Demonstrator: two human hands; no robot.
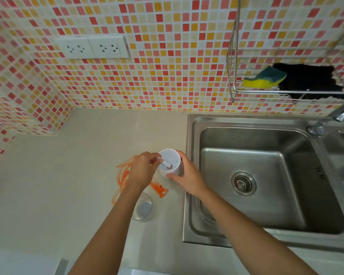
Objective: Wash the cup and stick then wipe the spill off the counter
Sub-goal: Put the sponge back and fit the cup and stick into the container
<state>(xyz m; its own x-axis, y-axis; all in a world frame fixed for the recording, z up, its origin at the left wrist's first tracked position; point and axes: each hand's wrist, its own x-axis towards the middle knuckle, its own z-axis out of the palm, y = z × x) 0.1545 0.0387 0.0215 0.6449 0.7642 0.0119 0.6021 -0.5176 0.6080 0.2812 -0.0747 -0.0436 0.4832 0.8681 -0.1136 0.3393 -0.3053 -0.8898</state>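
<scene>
A white cup [172, 163] stands on the beige counter [68, 175] just left of the sink. My right hand [187, 175] wraps around the cup's right side. My left hand [144, 169] pinches the top of a white stick [165, 163] that leans inside the cup. An orange spill [123, 176] streaks the counter under and around my left hand, and a second patch of the orange spill [160, 190] lies in front of the cup.
A clear lid or small bowl [144, 208] lies on the counter beneath my left forearm. The steel sink [266, 187] with a drain is to the right, its faucet [337, 116] at the back right. A wire rack [266, 94] on the tiled wall holds a yellow-green sponge [264, 79].
</scene>
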